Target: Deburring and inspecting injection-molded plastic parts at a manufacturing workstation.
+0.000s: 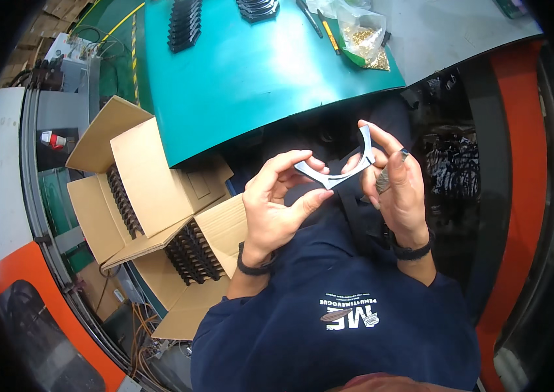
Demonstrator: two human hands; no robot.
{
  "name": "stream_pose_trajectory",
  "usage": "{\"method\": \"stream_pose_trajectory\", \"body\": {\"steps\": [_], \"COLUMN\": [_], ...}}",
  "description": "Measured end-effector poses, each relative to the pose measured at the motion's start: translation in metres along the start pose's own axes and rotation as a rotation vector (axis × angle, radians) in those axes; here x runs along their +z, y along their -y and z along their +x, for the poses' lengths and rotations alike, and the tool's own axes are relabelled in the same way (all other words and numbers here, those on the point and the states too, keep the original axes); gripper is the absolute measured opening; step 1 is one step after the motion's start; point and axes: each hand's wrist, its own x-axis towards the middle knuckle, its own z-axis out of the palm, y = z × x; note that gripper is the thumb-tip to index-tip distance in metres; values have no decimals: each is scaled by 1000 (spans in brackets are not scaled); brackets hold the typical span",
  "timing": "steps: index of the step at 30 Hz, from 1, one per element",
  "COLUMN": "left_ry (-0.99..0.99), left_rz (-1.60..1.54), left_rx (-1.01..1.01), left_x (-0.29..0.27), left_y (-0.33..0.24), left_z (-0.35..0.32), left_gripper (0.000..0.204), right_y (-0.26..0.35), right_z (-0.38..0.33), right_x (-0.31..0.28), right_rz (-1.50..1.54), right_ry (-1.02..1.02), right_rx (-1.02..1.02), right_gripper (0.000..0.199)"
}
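A curved, crescent-shaped plastic part (337, 179), light grey where it catches the light, is held up in front of my dark blue shirt. My left hand (273, 204) pinches its left end between thumb and fingers. At its right end, my right hand (399, 189) grips it, with the index finger stretched along the raised tip. A small dark, shiny thing (404, 154) shows on or at a finger of the right hand; I cannot make out what it is. Both wrists wear dark bands.
Beyond my hands is a green-topped table (251, 85) with stacked black curved parts (185, 25), a pen (328, 32) and a clear bag of small brass-coloured pieces (363, 38). To the left, open cardboard boxes (153, 176) hold rows of black parts (193, 255).
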Motion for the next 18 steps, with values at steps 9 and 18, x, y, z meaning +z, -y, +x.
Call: {"method": "stream_pose_trajectory", "body": {"steps": [9,18], "left_ry": [-56,-81], "left_rz": [-113,-121], "left_rx": [-5,-11], "left_x": [1,4], "left_y": [-2,1], "left_z": [2,2], "left_gripper": [67,67], "right_y": [13,1], "right_z": [-2,-1], "right_x": [13,9], "right_rz": [-129,-187], "right_ry": [-30,-14], "right_rx": [-20,-98], "right_gripper": [60,59]}}
